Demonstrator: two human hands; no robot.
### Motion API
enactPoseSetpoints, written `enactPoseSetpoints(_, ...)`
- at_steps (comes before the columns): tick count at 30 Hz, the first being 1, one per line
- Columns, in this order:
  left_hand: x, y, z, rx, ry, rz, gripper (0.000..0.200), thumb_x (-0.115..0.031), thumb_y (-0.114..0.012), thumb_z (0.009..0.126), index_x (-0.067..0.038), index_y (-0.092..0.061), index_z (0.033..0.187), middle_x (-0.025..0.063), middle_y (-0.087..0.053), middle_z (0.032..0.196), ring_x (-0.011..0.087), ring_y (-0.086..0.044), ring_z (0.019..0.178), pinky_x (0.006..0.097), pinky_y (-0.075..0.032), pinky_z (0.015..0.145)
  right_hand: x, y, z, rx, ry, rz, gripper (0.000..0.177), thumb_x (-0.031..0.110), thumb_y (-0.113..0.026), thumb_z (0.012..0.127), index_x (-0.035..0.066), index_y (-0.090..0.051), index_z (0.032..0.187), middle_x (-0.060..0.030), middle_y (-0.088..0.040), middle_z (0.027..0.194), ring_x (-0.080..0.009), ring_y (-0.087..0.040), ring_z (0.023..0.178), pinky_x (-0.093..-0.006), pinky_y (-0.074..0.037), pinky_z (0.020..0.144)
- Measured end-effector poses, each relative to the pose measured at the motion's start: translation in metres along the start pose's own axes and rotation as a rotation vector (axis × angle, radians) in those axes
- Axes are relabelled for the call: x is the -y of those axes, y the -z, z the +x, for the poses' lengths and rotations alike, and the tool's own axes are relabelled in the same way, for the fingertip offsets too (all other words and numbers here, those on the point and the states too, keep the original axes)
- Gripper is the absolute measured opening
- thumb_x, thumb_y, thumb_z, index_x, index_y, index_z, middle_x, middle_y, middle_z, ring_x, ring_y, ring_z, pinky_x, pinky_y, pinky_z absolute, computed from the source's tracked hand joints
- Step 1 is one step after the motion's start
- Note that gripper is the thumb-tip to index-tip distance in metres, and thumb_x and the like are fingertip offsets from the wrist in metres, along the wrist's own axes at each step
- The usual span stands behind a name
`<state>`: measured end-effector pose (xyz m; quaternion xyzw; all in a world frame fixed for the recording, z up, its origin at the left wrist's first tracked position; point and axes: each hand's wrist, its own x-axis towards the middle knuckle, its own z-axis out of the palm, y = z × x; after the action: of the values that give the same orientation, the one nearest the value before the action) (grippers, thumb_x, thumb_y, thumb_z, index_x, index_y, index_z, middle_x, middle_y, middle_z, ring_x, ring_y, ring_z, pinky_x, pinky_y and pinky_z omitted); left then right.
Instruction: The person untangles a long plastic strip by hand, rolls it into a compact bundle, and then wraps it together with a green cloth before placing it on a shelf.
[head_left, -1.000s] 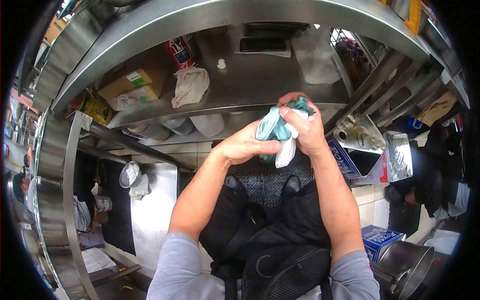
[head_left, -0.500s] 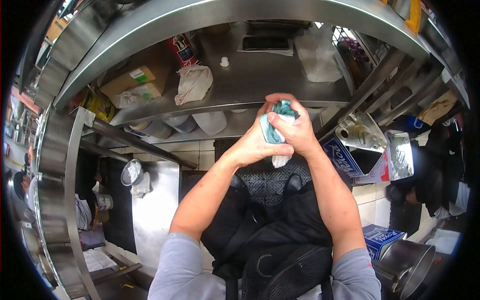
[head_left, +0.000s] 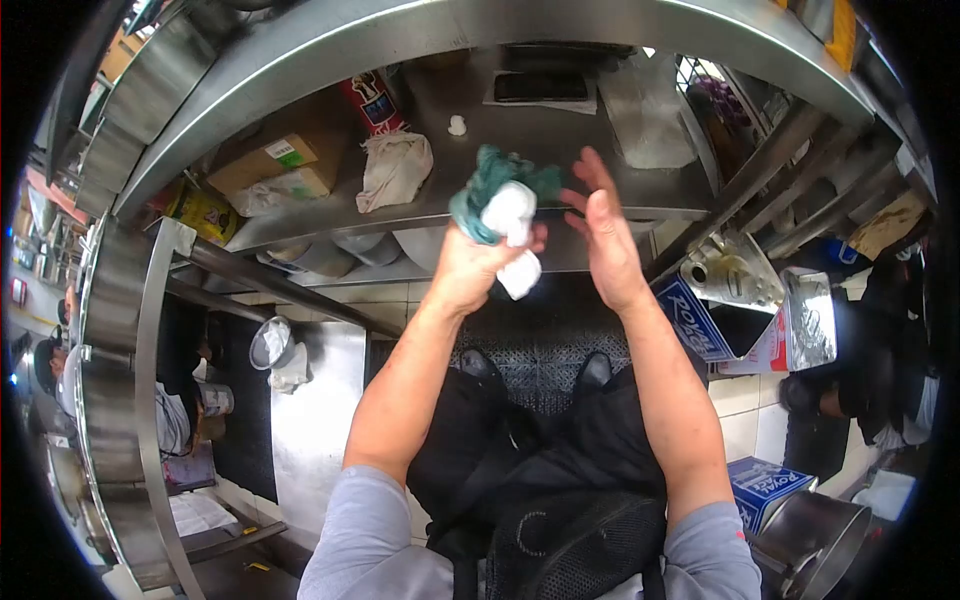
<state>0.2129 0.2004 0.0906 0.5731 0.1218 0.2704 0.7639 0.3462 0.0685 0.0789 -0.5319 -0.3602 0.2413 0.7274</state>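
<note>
My left hand (head_left: 466, 270) grips a crumpled green cloth (head_left: 486, 180) together with a bunched white cloth (head_left: 511, 212), in front of the steel shelf edge. Part of the white cloth hangs below the fingers. To the right, my right hand (head_left: 612, 250) is held up with its fingers apart and nothing in it. A loose end of the green cloth reaches toward those fingertips and is slightly blurred.
On the steel shelf (head_left: 460, 175) lie a whitish rag (head_left: 393, 172), a red container (head_left: 374, 104), a cardboard box (head_left: 268, 168), a dark flat object (head_left: 540, 87) and a clear plastic bag (head_left: 648, 120). Blue tins (head_left: 698, 318) and a metal pot (head_left: 815, 540) stand right. People are at both sides.
Both hands were pressed together around the balled cloth; now they are apart. The left hand keeps the cloths and has moved left, the right hand has let go, and the green cloth has spread out.
</note>
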Motion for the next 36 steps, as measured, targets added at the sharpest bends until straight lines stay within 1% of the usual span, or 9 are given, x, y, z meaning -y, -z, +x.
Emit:
enactPoseSetpoints(2,-0.009,0.015,0.004,-0.039,0.048,-0.131,0.039,0.001,-0.071,0.084,0.000,-0.060,0.121,0.0211,-0.074,0.106,0.0228,-0.074,0.085,0.0339,-0.062,0.075,0.005,0.007,0.002,-0.063,-0.039,0.014,0.087,0.068,-0.045,0.100,0.012,-0.022,0.163,-0.0150,-0.032,0.158,-0.0287,-0.046,0.135,-0.0472,-0.033,0.113)
enactPoseSetpoints(6,-0.020,0.050,0.011,-0.193,0.063,-0.269,0.025,0.001,-0.070,0.084,0.002,-0.063,0.108,0.0123,-0.071,0.085,0.0188,-0.070,0.069,0.0295,-0.058,0.062,0.004,0.015,0.001,-0.086,-0.131,-0.041,0.081,0.064,-0.045,0.102,0.010,-0.028,0.160,-0.0192,-0.041,0.153,-0.0283,-0.056,0.126,-0.0453,-0.043,0.106)
enactPoseSetpoints(15,-0.032,0.080,0.016,-0.246,-0.047,-0.362,0.023,-0.001,-0.074,0.087,-0.001,-0.063,0.107,0.0071,-0.068,0.093,0.0167,-0.068,0.079,0.0306,-0.058,0.064,0.013,0.000,-0.014,0.169,-0.081,-0.569,0.072,0.044,-0.060,0.101,0.000,-0.038,0.153,-0.0224,-0.049,0.142,-0.0244,-0.064,0.107,-0.0382,-0.049,0.101)
enactPoseSetpoints(22,-0.069,0.076,0.049,-0.407,0.073,0.066,0.030,-0.002,-0.078,0.086,-0.006,-0.063,0.112,0.0062,-0.068,0.095,0.0172,-0.067,0.077,0.0316,-0.057,0.065,-0.022,0.000,-0.020,0.338,-0.051,-0.880,0.068,0.040,-0.063,0.098,0.005,-0.041,0.152,-0.0296,-0.043,0.149,-0.0444,-0.050,0.133,-0.0460,-0.046,0.109)
enactPoseSetpoints(26,-0.074,0.094,0.115,-0.315,-0.006,0.339,0.045,-0.006,-0.082,0.082,-0.003,-0.062,0.122,0.0097,-0.070,0.103,0.0217,-0.069,0.093,0.0369,-0.057,0.081,-0.024,-0.009,-0.024,0.504,-0.126,-0.897,0.066,0.039,-0.065,0.096,0.007,-0.044,0.150,-0.0287,-0.046,0.147,-0.0445,-0.055,0.128,-0.0469,-0.049,0.106)
enactPoseSetpoints(29,-0.068,0.117,0.178,-0.332,0.121,0.473,0.052,-0.009,-0.084,0.079,0.000,-0.061,0.124,0.0123,-0.069,0.110,0.0251,-0.067,0.099,0.0371,-0.055,0.088,-0.023,-0.012,-0.029,0.630,-0.168,-0.964,0.060,0.035,-0.071,0.091,0.008,-0.055,0.142,-0.0263,-0.056,0.136,-0.0422,-0.063,0.118,-0.0482,-0.053,0.100)
enactPoseSetpoints(31,-0.051,0.159,0.227,-0.178,0.226,0.630,0.065,-0.026,-0.084,0.085,-0.003,-0.059,0.140,0.0148,-0.065,0.131,0.0269,-0.061,0.120,0.0403,-0.049,0.101,-0.032,-0.014,-0.034,0.684,-0.199,-0.980,0.056,0.034,-0.072,0.090,0.007,-0.059,0.137,-0.0253,-0.058,0.133,-0.0416,-0.064,0.116,-0.0469,-0.054,0.098)
enactPoseSetpoints(33,-0.035,0.171,0.251,-0.059,0.061,0.664,0.071,-0.030,-0.084,0.084,-0.002,-0.055,0.143,0.0179,-0.059,0.139,0.0293,-0.056,0.127,0.0404,-0.044,0.106,-0.029,-0.016,-0.035,0.732,-0.233,-1.000,0.053,0.034,-0.073,0.089,0.007,-0.061,0.133,-0.0247,-0.061,0.128,-0.0411,-0.065,0.115,-0.0464,-0.055,0.096)
enactPoseSetpoints(36,-0.038,0.143,0.264,-0.216,-0.028,0.916,0.086,-0.038,-0.087,0.079,-0.001,-0.050,0.146,0.0195,-0.051,0.148,0.0309,-0.050,0.134,0.0396,-0.040,0.111,-0.023,-0.018,-0.037,0.747,-0.231,-0.983,0.047,0.032,-0.072,0.090,0.006,-0.063,0.128,-0.0227,-0.063,0.121,-0.0401,-0.066,0.111,-0.0474,-0.055,0.096)
